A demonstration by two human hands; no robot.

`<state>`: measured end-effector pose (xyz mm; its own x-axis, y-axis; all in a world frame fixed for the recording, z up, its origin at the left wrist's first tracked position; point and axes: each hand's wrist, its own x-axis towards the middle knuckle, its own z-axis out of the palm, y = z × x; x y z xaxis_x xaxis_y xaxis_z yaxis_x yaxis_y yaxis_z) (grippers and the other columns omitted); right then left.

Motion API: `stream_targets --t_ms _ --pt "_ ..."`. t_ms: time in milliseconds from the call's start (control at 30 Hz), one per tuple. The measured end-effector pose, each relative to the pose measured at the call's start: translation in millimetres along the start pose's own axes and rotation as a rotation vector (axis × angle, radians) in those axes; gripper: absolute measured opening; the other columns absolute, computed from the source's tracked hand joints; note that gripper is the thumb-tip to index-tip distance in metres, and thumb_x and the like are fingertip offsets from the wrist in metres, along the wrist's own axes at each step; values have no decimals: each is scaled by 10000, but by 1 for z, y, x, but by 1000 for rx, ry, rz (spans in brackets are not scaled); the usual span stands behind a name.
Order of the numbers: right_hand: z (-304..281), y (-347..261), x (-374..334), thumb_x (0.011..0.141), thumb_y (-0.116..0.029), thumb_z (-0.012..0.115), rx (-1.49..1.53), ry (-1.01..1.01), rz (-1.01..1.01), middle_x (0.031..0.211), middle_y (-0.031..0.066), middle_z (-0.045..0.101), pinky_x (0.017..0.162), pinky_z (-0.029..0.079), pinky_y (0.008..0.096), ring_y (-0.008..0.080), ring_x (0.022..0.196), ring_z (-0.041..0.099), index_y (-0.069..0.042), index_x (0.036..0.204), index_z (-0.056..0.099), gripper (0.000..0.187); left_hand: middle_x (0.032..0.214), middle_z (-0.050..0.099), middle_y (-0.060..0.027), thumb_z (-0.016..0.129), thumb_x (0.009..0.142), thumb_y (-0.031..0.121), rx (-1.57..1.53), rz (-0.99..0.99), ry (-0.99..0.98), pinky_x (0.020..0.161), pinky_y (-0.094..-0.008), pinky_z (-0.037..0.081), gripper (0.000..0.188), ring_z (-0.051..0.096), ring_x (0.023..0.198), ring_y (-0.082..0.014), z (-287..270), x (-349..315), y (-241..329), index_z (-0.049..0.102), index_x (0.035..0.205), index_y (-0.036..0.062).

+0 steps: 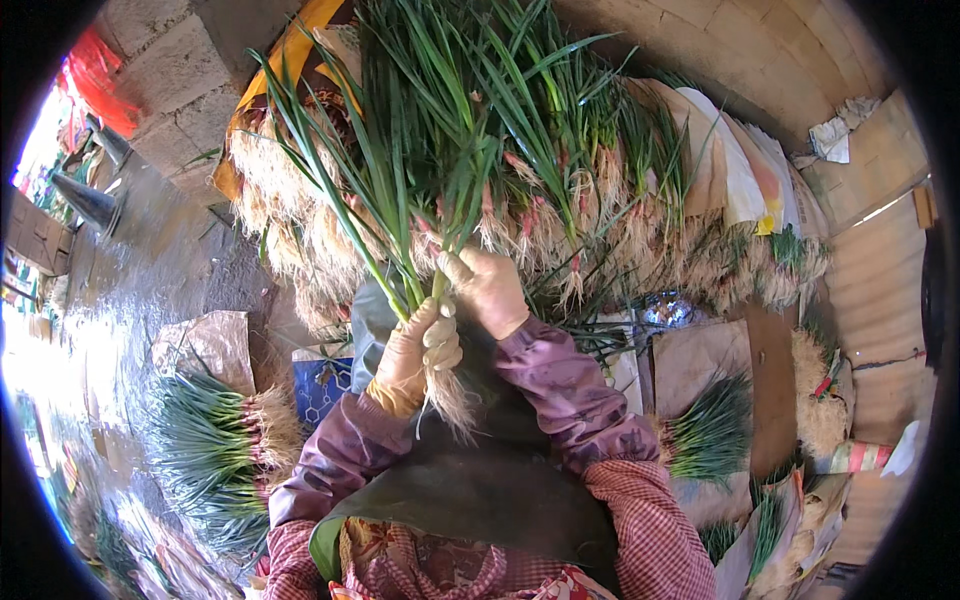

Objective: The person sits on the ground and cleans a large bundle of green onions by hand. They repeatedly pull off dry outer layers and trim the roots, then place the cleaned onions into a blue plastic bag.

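green spring onions [404, 262] are sitting clasped in our left hand [410, 352]; our right hand [488, 288] is pinching them higher up; we should be squeezing lightly, avoiding bruising.

Onion heap [590, 170] blocks fwd, L pile [205, 445] & R pile [712, 428] flank, w/ rm over dark apron [485, 490] btwn sleeves [560, 385].
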<state>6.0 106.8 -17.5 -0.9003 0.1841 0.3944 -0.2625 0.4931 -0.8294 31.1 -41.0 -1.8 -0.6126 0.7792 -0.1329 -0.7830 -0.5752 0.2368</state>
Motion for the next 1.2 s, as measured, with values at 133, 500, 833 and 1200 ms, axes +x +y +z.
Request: stream_targets --t_ms 133,500,833,1200 --pt "-34 34 4 882 -247 521 -478 15 279 620 108 596 511 463 340 268 548 581 -83 863 636 201 542 345 52 398 955 297 102 51 -206 382 -219 291 243 306 390 -63 27 -24 -4 481 927 70" --pt "-58 -34 32 908 -330 510 649 -389 472 653 -16 558 390 314 167 31 444 416 -57 1051 597 320 563 374 41 472 920 309 -5 -47 -170 410 -229 277 258 325 408 -74 14 -31 -5 520 992 65" --pt "-18 -15 1 846 -263 573 -492 3 -230 592 108 566 458 437 369 257 495 559 -88 824 604 180 541 373 45 446 938 272 126 -35 112 396 -229 273 235 319 393 -70 8 -27 -6 532 956 54" --pt "-113 66 -74 826 -406 539 -792 -1148 432 882 146 638 745 472 421 316 846 608 -70 1007 624 391 544 403 33 475 917 337 209 7 -52 400 -230 297 292 359 413 -80 27 -28 10 530 958 52"
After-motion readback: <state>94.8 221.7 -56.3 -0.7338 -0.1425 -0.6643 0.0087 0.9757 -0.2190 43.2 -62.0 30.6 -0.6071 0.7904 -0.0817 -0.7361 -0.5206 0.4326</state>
